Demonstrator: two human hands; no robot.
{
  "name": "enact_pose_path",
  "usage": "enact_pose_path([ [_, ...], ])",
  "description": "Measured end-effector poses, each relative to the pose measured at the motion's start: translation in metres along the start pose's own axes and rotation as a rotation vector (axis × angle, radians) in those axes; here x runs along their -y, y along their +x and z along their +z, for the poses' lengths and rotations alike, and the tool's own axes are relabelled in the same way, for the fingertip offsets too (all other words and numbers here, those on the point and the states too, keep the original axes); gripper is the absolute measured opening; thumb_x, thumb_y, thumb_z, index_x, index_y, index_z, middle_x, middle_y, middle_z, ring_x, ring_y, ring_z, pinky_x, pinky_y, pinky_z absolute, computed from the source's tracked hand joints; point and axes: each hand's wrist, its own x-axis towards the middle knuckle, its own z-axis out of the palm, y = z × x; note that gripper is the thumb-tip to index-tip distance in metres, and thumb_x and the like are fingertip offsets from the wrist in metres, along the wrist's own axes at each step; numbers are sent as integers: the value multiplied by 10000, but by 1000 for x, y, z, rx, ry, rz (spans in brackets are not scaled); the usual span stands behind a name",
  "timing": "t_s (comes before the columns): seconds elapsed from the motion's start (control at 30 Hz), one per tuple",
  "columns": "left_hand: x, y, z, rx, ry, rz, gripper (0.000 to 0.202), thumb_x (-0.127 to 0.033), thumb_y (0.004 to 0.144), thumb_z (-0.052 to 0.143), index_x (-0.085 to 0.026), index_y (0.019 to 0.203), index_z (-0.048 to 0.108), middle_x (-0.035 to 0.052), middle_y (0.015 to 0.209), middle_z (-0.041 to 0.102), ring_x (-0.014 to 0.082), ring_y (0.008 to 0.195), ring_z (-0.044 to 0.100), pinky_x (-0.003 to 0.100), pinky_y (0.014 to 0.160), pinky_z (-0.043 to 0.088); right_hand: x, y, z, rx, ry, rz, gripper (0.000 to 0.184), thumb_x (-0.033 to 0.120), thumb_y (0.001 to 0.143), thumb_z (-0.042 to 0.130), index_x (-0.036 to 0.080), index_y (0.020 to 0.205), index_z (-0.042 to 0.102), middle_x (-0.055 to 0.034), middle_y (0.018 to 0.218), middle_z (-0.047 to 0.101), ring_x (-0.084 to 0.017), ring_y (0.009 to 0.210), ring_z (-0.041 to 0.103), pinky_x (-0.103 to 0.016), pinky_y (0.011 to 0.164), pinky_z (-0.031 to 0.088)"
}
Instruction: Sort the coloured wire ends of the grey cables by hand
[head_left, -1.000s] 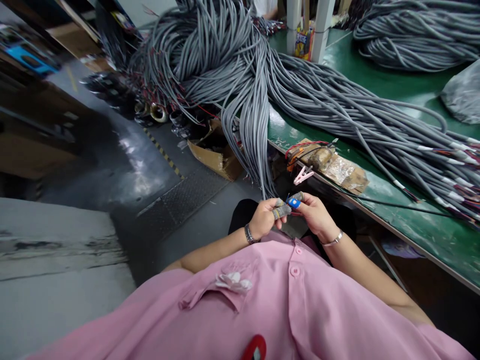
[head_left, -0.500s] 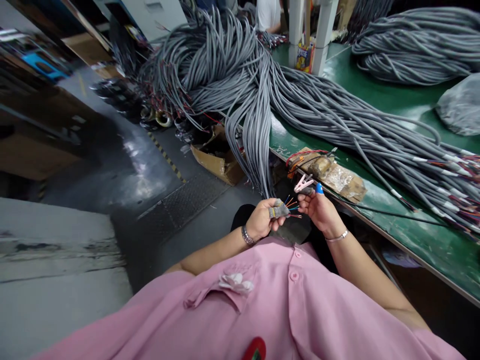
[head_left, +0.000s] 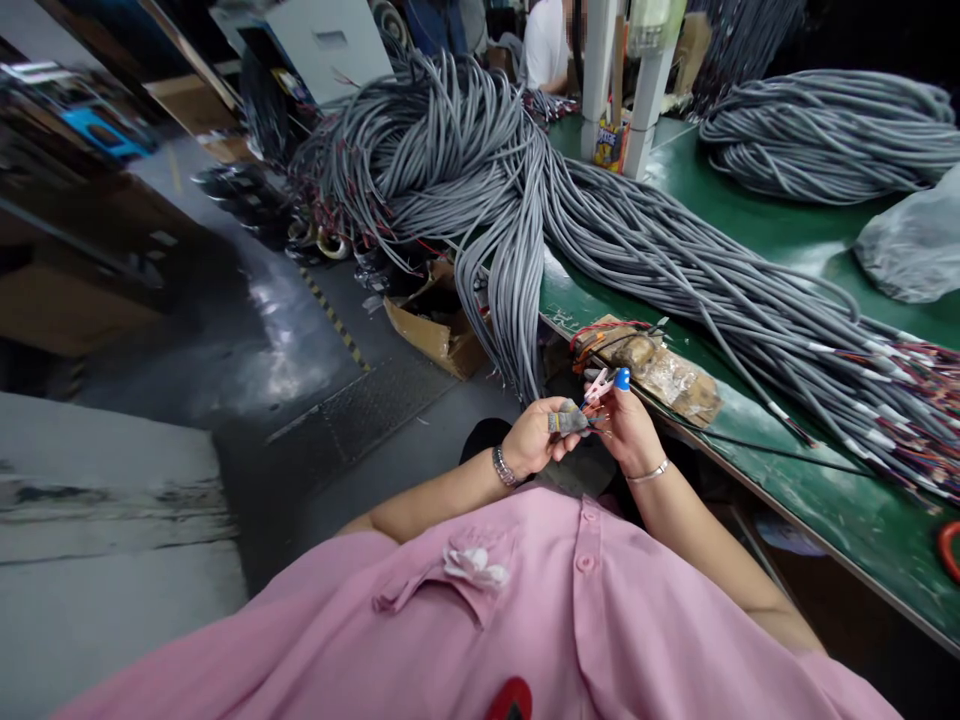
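My left hand [head_left: 534, 438], with grey knit covers on its fingers, is closed around the end of a cable, whose body is hidden in the grip. Thin coloured wires [head_left: 598, 418] fan out from it toward my right hand [head_left: 628, 432]. The right fingers are curled in at these wires, and its thumb wears a blue cover [head_left: 622, 379]. Close beside the right fingertips is a pink clip [head_left: 598, 386]; whether the hand touches it I cannot tell. Behind the clip, a tape-wrapped block [head_left: 679, 385] lies on the bench edge with red and black wires around it.
Long grey cables [head_left: 660, 230] are heaped over the green bench [head_left: 795, 440], and a bundle [head_left: 517, 310] hangs off its edge. A coil [head_left: 825, 135] and a plastic bag [head_left: 911, 245] lie at the right. A cardboard box [head_left: 431, 325] stands on the floor. A person [head_left: 545, 45] is beyond.
My hands have come together: the right fingers have moved in to the coloured wires, which stood apart from them before. The view has tilted up slightly, and a red ring-shaped thing shows at the right edge.
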Motion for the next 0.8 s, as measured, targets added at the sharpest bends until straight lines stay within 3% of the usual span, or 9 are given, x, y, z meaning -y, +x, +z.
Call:
enact_pose_path([
  [0.2, 4, -1, -1, -28, 20, -9, 258, -365, 700, 695, -128, 698, 595, -7, 464, 570, 54, 289, 402, 167, 294, 234, -5, 5, 1, -57, 53, -38, 420, 593, 715, 721, 186, 766, 633, 6, 679, 629, -102, 558, 531, -234, 547, 474],
  [0.53, 5, -10, -2, -37, 60, 23, 264, -371, 703, 690, -126, 693, 591, 3, 475, 580, 53, 289, 409, 168, 295, 239, 1, -7, -10, 98, 37, 114, 599, 791, 729, 515, 215, 832, 645, -28, 811, 669, -135, 641, 589, -268, 579, 494],
  [0.63, 6, -16, -1, -46, 55, 45, 266, -371, 699, 695, -127, 700, 588, 12, 502, 602, 57, 300, 430, 164, 298, 241, 3, -9, -10, 109, 31, 112, 524, 727, 762, 555, 220, 849, 653, -26, 839, 676, -131, 662, 590, -263, 595, 502],
  [0.8, 4, -17, 4, -104, 30, 83, 272, -368, 704, 710, -124, 705, 591, 1, 510, 597, 50, 319, 434, 159, 309, 257, 5, -10, -8, 49, -36, 0, 270, 469, 785, 696, 212, 864, 667, -4, 799, 665, -109, 655, 563, -223, 592, 493],
])
